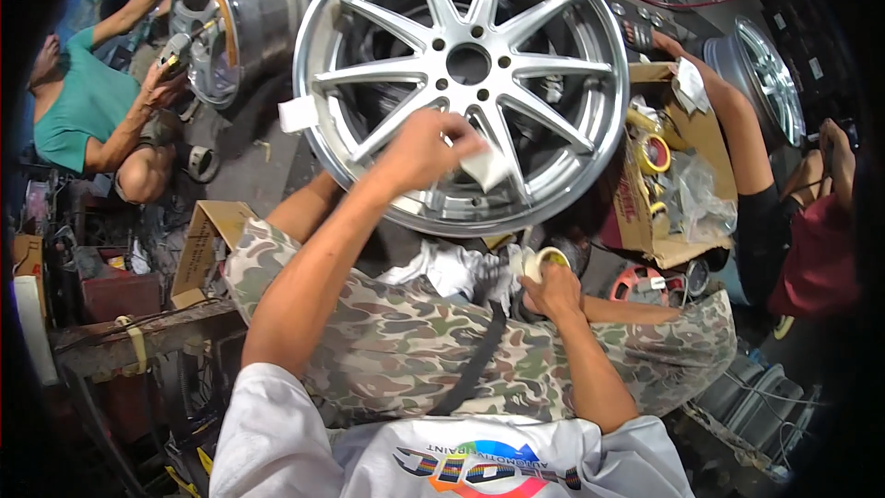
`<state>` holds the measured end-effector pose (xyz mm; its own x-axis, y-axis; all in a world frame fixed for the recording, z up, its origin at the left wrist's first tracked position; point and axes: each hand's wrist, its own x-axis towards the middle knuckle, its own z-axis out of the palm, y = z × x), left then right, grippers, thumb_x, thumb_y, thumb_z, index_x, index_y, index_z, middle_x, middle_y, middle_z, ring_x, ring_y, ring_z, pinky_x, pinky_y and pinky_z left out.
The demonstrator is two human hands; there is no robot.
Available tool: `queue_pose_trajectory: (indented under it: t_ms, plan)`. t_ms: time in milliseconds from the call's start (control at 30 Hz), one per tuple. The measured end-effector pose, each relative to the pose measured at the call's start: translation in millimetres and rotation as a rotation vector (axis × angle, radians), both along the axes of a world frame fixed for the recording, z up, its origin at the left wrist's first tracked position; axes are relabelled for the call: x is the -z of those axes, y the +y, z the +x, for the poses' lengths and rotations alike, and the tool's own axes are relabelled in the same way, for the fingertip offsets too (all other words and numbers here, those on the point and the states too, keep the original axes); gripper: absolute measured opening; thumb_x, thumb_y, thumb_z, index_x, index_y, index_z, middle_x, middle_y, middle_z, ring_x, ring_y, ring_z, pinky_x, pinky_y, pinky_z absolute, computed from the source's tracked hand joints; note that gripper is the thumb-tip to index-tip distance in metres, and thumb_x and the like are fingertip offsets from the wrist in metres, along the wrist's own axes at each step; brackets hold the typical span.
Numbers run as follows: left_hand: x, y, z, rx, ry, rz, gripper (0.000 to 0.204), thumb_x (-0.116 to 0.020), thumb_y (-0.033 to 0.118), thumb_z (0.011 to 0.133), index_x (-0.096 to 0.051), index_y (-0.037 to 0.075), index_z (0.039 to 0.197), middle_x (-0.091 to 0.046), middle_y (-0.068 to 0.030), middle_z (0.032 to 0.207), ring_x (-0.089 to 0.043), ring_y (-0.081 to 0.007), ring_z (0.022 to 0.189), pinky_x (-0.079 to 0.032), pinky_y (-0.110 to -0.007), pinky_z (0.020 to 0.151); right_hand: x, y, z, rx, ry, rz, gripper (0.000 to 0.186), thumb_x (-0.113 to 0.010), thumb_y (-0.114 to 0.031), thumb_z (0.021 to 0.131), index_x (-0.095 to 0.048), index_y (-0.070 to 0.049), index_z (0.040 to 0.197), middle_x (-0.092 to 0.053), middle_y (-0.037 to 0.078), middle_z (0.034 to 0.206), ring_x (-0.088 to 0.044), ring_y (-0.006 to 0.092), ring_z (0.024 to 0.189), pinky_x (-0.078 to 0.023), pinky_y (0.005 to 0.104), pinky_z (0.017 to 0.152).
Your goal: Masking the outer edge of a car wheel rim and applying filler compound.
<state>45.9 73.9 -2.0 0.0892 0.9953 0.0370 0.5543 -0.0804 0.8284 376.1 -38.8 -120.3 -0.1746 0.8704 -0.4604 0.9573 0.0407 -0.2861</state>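
Observation:
A large silver alloy wheel with many thin spokes lies in front of me, face up. Over its lower spokes is my left hand, slightly blurred, its fingers pinching a whitish piece of tape. Another whitish piece of tape sticks out from the wheel's left rim. Nearer to me, below the wheel, my right hand is closed around a roll of masking tape. Beside that roll lies a crumpled heap of white paper or cloth.
An open cardboard box with tape rolls and plastic stands at the right. Another carton is at the left. A person in green works with a tool on another wheel. At far right are a person in dark red and a leaning wheel.

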Motion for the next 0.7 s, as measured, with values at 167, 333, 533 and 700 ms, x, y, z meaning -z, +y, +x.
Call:
queue_pose_trajectory:
  t_ms: [167,333,533,700]
  plan:
    - [-29,21,-183,-0.705,0.207,0.233,0.052,-0.094,0.043,0.08,-0.079,0.001,0.106,-0.081,-0.0137,0.093,-0.076,-0.0219,0.084,-0.058,-0.037,0.078,-36,1,-21,0.008,0.125,-0.122,0.042,-0.084,-0.04,0.088,-0.079,0.001,0.098,-0.077,0.027,0.097,-0.075,0.0447,0.097,-0.057,0.0531,0.091]
    - [12,3,-278,-0.852,0.125,-0.073,0.085,-0.097,0.066,0.064,-0.079,-0.003,0.111,-0.081,-0.0189,0.108,-0.077,-0.0283,0.105,-0.057,-0.04,0.097,-67,2,-38,-0.052,0.214,-0.189,0.049,-0.083,-0.047,0.088,-0.079,0.001,0.094,-0.077,0.027,0.093,-0.074,0.0467,0.095,-0.058,0.0525,0.084]
    - [-39,6,-234,-0.898,0.547,0.281,0.105,-0.094,0.062,0.073,-0.058,-0.004,0.146,-0.068,-0.0257,0.136,-0.066,-0.039,0.125,-0.052,-0.048,0.106,-91,-5,-55,0.292,0.61,-0.445,0.061,-0.08,-0.057,0.095,-0.082,0.005,0.095,-0.073,0.007,0.073,-0.064,0.0107,0.067,-0.053,0.0331,0.065]
    - [-87,-5,-109,-0.423,0.154,0.177,0.045,-0.089,0.034,0.091,-0.076,0.003,0.121,-0.075,-0.0067,0.105,-0.066,-0.0135,0.099,-0.054,-0.03,0.089,-109,6,-58,0.504,0.749,-0.257,0.054,-0.078,-0.051,0.099,-0.082,0.002,0.089,-0.068,0.001,0.065,-0.058,0.0062,0.061,-0.047,0.0278,0.058]
